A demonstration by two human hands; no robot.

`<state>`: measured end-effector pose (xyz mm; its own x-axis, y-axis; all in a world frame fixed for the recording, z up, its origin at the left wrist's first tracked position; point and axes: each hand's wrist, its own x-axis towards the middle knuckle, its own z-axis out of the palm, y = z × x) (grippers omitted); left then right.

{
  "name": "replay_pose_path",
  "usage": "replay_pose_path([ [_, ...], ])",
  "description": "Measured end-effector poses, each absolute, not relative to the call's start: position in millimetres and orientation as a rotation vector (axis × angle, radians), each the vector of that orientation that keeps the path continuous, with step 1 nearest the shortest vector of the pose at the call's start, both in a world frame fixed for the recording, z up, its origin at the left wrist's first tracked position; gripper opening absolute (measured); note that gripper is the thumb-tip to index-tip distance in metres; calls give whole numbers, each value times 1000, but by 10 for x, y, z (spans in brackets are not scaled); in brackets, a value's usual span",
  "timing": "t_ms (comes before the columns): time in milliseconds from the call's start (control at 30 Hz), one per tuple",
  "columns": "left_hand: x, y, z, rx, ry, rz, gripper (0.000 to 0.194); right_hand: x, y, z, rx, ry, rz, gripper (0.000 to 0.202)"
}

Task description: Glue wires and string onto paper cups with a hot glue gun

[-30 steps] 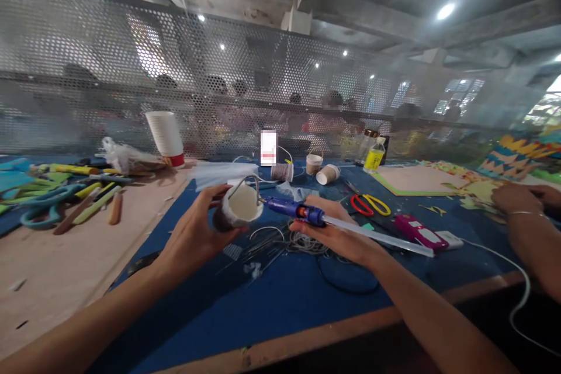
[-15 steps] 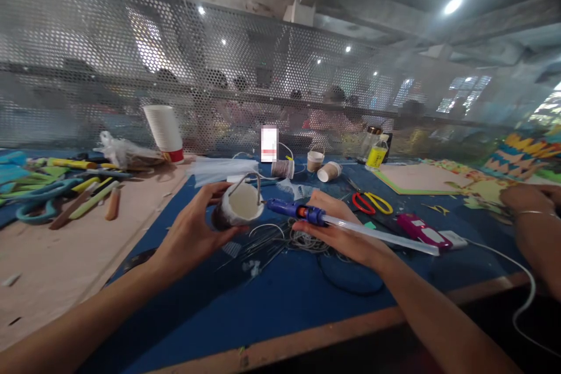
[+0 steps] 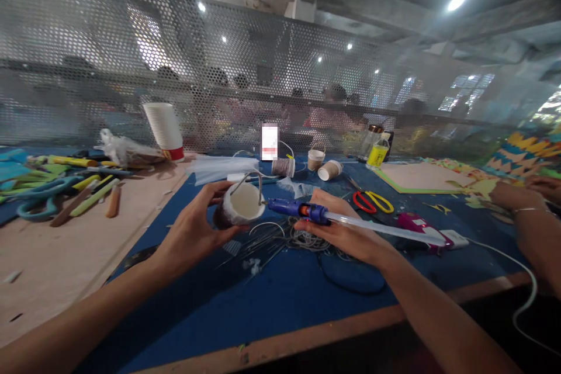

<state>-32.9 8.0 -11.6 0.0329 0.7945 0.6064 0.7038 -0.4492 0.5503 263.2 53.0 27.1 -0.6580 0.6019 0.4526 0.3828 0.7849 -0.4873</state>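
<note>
Tilted toward me, a small cup (image 3: 246,203) with a brown and white outside and a thin bent handle is gripped in my left hand (image 3: 186,225). My right hand (image 3: 344,227) is wrapped round a blue glue gun (image 3: 284,206), whose nozzle is at the cup's right rim, by the handle's end. Whether the nozzle touches is too small to tell. A long clear glue stick (image 3: 385,230) sticks out of the gun's back. Below the gun lie a tangle of cord (image 3: 309,239) and some thin wires (image 3: 263,245) on the blue table mat (image 3: 210,310).
Scissors (image 3: 372,202), a magenta device (image 3: 423,229), two small cups (image 3: 329,170) and a spool (image 3: 283,167) lie beyond my hands. Tools (image 3: 90,198) and stacked paper cups (image 3: 164,131) are at left. Another person's arm (image 3: 530,222) reaches in at right.
The view has shifted very slightly. The back end of the glue stick has moved a little up and right. The other person's hand has moved a little left.
</note>
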Motion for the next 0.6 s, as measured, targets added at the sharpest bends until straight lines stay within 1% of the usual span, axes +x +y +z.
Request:
replay_pose_path([
  [400,-301,52,-74,2274,1625,1369,70,2611,539,242,-695,-2410,420,32],
  [600,-309,60,-85,2279,1622,1366,69,2612,540,233,-701,-2419,404,28],
])
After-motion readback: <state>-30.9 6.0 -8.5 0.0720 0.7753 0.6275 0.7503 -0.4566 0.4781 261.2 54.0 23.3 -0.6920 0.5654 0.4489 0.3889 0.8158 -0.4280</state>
